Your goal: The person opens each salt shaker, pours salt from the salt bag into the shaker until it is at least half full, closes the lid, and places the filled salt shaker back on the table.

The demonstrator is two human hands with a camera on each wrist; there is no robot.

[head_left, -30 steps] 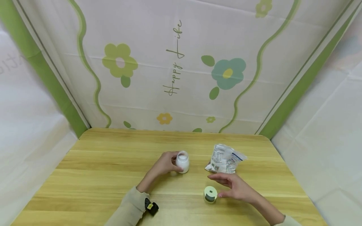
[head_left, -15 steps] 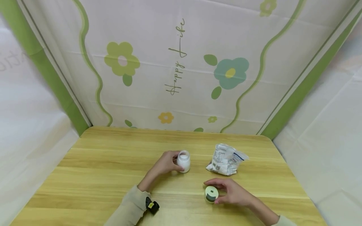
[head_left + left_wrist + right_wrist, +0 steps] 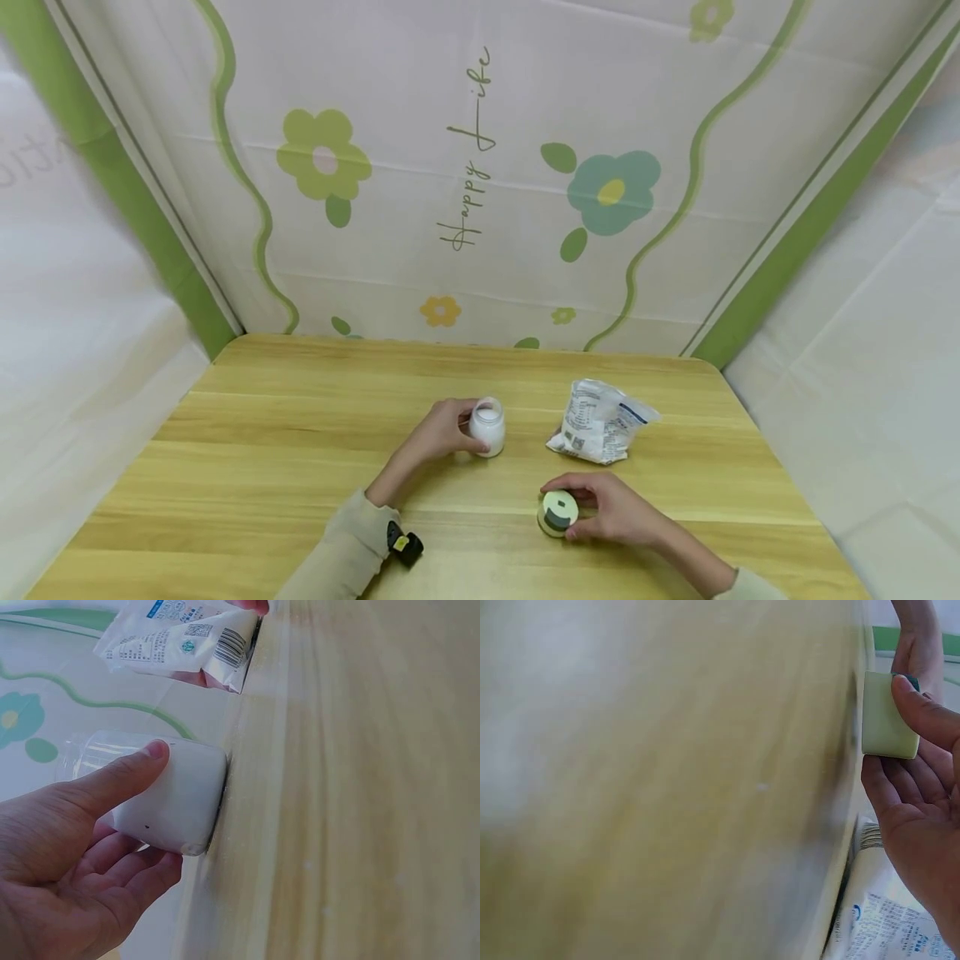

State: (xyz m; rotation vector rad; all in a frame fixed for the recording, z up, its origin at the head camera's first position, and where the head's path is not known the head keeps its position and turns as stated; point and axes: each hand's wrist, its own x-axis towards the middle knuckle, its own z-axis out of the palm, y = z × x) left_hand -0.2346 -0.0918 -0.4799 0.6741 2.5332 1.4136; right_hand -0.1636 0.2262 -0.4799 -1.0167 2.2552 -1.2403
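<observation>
My left hand (image 3: 441,429) grips a small clear jar (image 3: 487,435) from its left side. White contents fill much of the jar, and its threaded mouth is uncovered. The left wrist view shows the thumb (image 3: 124,776) along the jar's side and fingers beneath on the other side; the jar's base meets the table. To the right and nearer, my right hand (image 3: 611,510) holds a pale green round cap (image 3: 558,505) with a dark green patch on top. Its thumb (image 3: 922,709) and fingers span the cap's sides in the right wrist view. Whether the cap touches the table I cannot tell.
A white printed plastic bag (image 3: 596,423) stands crumpled behind my right hand. The wooden table (image 3: 262,467) ends at the back against a flowered cloth (image 3: 390,208), with cloth walls on both sides. A black strap (image 3: 403,546) sits at my left cuff.
My right hand has moved left from beside the cap and taken it between thumb and fingers; the cap has shifted slightly. My left hand stays on the jar.
</observation>
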